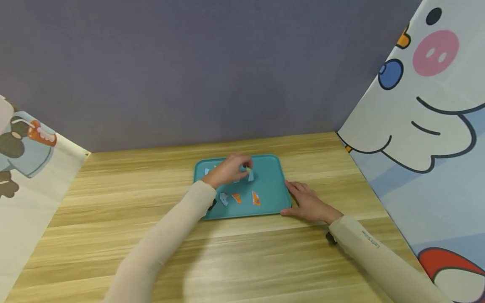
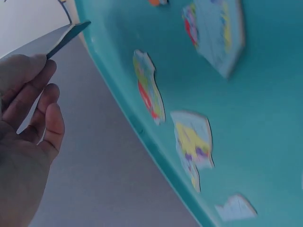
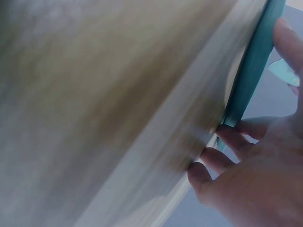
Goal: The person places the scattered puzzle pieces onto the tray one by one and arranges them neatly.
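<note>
A teal tray (image 1: pixel 272 181) with a raised rim lies on the wooden table. Above its middle, my left hand (image 1: pixel 229 169) pinches a thin, flat puzzle piece (image 1: pixel 251 175) between thumb and fingers; the left wrist view shows this piece (image 2: pixel 67 39) almost edge-on. Along the tray's near side lie a pale blue-grey piece (image 1: pixel 224 199), a small orange piece (image 1: pixel 236 198) and a taller orange piece (image 1: pixel 256 198). More pieces, partly hidden by my left hand, lie toward the far left. My right hand (image 1: pixel 308 203) rests against the tray's right rim, thumb at the near corner.
The wood-grain table (image 1: pixel 242 256) extends around the tray. Behind it stands a grey partition (image 1: pixel 212 75). Cartoon-printed panels border the left (image 1: pixel 34 176) and right (image 1: pixel 428 126) sides.
</note>
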`<state>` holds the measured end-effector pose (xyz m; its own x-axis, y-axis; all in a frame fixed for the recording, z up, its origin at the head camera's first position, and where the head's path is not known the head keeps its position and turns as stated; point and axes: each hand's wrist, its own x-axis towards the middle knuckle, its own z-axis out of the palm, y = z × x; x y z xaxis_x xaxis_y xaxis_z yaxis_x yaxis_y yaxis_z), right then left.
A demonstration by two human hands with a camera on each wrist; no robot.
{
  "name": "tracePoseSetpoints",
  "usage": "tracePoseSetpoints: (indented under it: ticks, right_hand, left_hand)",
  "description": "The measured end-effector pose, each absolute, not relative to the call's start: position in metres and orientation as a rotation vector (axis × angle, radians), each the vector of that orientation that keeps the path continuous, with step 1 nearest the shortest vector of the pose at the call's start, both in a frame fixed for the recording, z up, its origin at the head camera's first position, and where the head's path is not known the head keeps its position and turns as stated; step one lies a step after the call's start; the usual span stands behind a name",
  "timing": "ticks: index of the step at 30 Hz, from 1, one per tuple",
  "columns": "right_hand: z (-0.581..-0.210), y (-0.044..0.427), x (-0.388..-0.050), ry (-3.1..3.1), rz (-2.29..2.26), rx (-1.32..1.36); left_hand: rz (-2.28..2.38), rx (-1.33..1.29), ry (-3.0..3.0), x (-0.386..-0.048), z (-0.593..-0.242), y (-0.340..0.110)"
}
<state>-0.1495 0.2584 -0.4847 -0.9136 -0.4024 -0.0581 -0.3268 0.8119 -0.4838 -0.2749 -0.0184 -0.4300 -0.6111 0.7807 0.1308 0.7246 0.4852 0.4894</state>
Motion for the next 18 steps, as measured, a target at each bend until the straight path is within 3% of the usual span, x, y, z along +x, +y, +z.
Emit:
tracePoseSetpoints:
  ticks: [18]
  right_hand:
    - [-0.484, 0.250, -0.151, 2.835, -0.714, -0.622]
  left_hand:
    - [0.432, 1.279, 2.606, -0.293, -0.434, -0.002]
